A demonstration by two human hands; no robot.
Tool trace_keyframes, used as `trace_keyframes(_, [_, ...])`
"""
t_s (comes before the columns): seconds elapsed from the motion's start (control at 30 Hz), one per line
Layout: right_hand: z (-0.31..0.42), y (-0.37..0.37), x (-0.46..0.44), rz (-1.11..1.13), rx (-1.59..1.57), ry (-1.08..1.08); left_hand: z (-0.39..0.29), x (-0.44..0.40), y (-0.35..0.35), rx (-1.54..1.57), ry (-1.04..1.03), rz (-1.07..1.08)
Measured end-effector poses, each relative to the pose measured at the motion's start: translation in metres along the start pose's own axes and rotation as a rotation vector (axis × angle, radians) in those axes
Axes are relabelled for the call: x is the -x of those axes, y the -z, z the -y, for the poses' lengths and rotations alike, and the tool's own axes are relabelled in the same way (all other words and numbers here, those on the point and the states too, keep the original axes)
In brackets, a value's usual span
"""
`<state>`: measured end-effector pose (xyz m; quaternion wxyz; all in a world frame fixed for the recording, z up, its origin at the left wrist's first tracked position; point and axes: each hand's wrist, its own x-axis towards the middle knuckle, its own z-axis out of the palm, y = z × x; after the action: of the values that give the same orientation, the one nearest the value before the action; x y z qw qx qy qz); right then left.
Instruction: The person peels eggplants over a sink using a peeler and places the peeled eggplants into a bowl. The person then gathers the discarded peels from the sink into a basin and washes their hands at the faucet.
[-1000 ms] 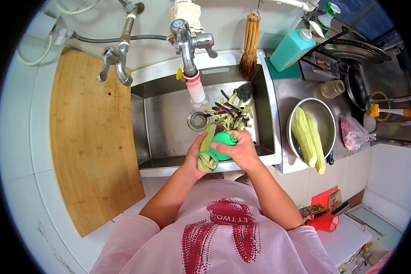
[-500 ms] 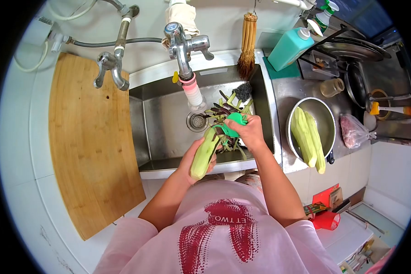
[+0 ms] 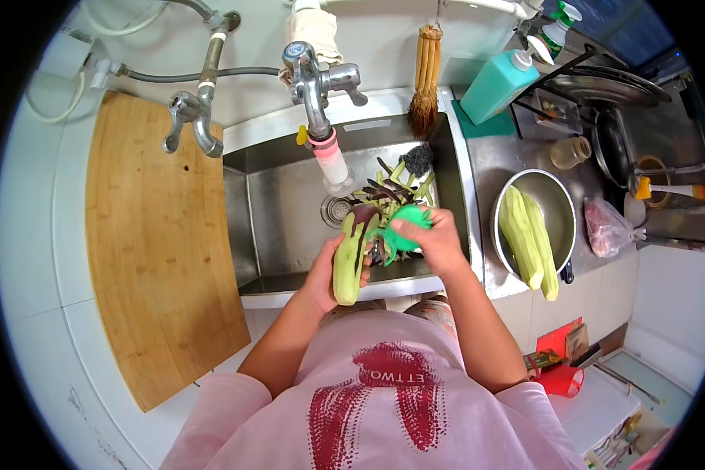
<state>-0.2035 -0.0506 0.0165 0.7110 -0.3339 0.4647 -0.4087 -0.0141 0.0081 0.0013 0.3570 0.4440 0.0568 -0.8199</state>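
Note:
My left hand (image 3: 323,274) is wrapped round a partly peeled eggplant (image 3: 348,270), pale green with dark purple skin left at its far end and in strips. In my right hand (image 3: 442,241) is a green peeler (image 3: 406,229), held just right of the eggplant and apart from its far end. Both hands are over the near side of the steel sink (image 3: 278,184). Purple and pale peelings (image 3: 392,185) lie heaped in the sink beyond my hands. My right fingers hide part of the peeler, and its blade is not clear.
To the right, a steel bowl (image 3: 560,188) holds two peeled eggplants (image 3: 522,235). A large wooden cutting board (image 3: 160,243) lies left of the sink. The faucet (image 3: 315,102) hangs over the basin. A bamboo brush (image 3: 426,78), a teal pump bottle (image 3: 500,82) and a bagged item (image 3: 605,225) are nearby.
The peeler has come away from the eggplant, moving right and slightly nearer me. My left hand has turned the eggplant more upright in view, showing its purple far end.

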Motion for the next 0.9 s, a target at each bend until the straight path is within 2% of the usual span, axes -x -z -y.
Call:
trace_keyframes(0.03, [0.001,-0.003,0.005,0.121,0.078,-0.024,0.001,-0.001,-0.001,0.000,0.003,0.001])
trace_keyframes(0.17, [-0.002,-0.016,0.014,0.276,0.122,-0.002,0.002,-0.004,-0.005,0.056,-0.029,0.004])
trace_keyframes(0.23, [-0.002,-0.021,0.015,0.279,0.122,-0.022,0.003,-0.002,-0.011,0.031,-0.106,0.036])
trace_keyframes(0.33, [-0.004,-0.021,0.011,0.308,0.165,-0.009,0.004,0.001,-0.013,0.001,-0.062,0.003])
trace_keyframes(0.43, [-0.011,-0.008,0.000,0.191,0.184,-0.016,0.006,0.002,-0.003,0.015,0.046,0.068])
trace_keyframes(0.5, [-0.009,0.002,-0.009,-0.024,0.185,0.021,0.008,0.006,-0.002,-0.036,0.042,0.099])
trace_keyframes(0.63, [-0.011,0.018,-0.023,-0.253,0.488,0.202,0.014,0.004,0.004,-0.144,-0.006,0.142])
trace_keyframes(0.77, [-0.005,0.014,-0.018,-0.245,0.339,0.230,0.013,0.002,0.006,-0.128,0.015,0.136])
trace_keyframes(0.83, [0.000,0.004,-0.009,-0.088,0.327,0.145,0.014,-0.003,0.005,-0.152,-0.007,-0.045])
trace_keyframes(0.9, [0.004,-0.008,-0.001,-0.031,0.227,0.153,0.012,-0.004,0.004,-0.185,-0.026,-0.023])
